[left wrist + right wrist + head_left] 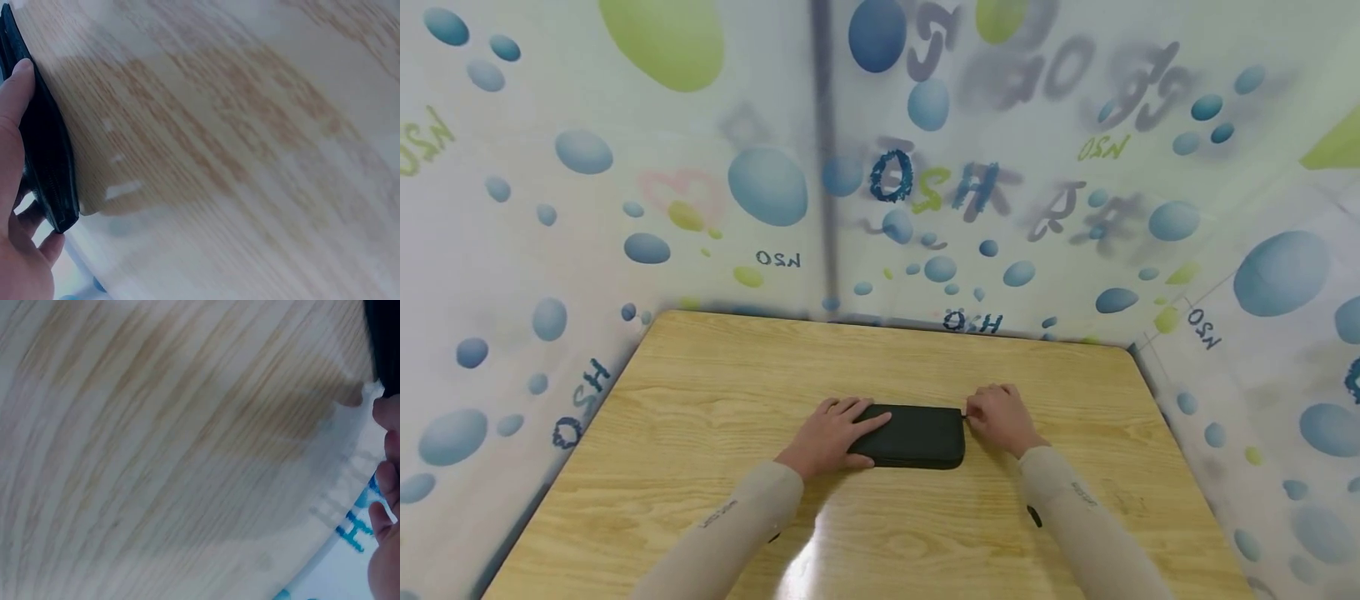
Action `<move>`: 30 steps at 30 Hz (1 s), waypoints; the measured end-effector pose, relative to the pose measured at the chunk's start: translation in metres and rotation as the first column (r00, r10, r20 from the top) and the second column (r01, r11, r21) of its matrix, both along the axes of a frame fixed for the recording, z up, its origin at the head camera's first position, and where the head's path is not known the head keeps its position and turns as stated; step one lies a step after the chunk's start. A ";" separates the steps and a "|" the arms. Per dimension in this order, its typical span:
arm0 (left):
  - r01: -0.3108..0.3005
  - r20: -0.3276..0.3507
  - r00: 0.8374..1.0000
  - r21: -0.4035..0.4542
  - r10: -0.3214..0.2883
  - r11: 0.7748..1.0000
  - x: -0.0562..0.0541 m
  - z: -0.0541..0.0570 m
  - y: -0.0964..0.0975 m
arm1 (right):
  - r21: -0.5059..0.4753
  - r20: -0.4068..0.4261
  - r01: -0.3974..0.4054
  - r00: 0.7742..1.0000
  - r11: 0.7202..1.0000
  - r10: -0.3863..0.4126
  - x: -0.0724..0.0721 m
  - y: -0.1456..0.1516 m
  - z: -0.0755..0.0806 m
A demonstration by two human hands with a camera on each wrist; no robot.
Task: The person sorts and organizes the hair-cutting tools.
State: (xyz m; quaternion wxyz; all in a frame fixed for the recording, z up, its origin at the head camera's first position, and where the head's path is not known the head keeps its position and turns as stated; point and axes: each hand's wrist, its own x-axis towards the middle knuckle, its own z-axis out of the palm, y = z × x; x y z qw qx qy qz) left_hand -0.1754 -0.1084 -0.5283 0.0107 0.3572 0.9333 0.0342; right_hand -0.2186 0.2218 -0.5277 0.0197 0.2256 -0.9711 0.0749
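One rectangular black zippered case (pixel 917 437) lies on a yellowish wood-grain table (pixel 722 383); the left hand (pixel 829 435), fingers spread, grips its left end; the right hand (pixel 1002 419) pinches a small dark tab (pixel 966 416) at its far-right corner.

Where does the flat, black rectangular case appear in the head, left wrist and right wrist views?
Head: the flat, black rectangular case lies below centre, its left end under the left hand, its right end beside the right hand.
Left wrist: it runs along the left edge, partly covered by the left hand.
Right wrist: only a dark piece shows, in the top right corner.
Shared landmark: the pale wood-grain tabletop.
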 end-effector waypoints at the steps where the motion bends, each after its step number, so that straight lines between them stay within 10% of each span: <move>1: -0.001 0.003 1.000 0.005 0.001 1.000 0.000 0.000 0.000 | 0.004 -0.006 -0.003 1.000 1.000 0.003 0.000 0.002 -0.001; 30: -0.006 0.001 1.000 -0.002 0.006 1.000 -0.001 -0.003 0.001 | 0.023 -0.036 -0.042 0.998 0.999 0.043 0.005 0.005 0.000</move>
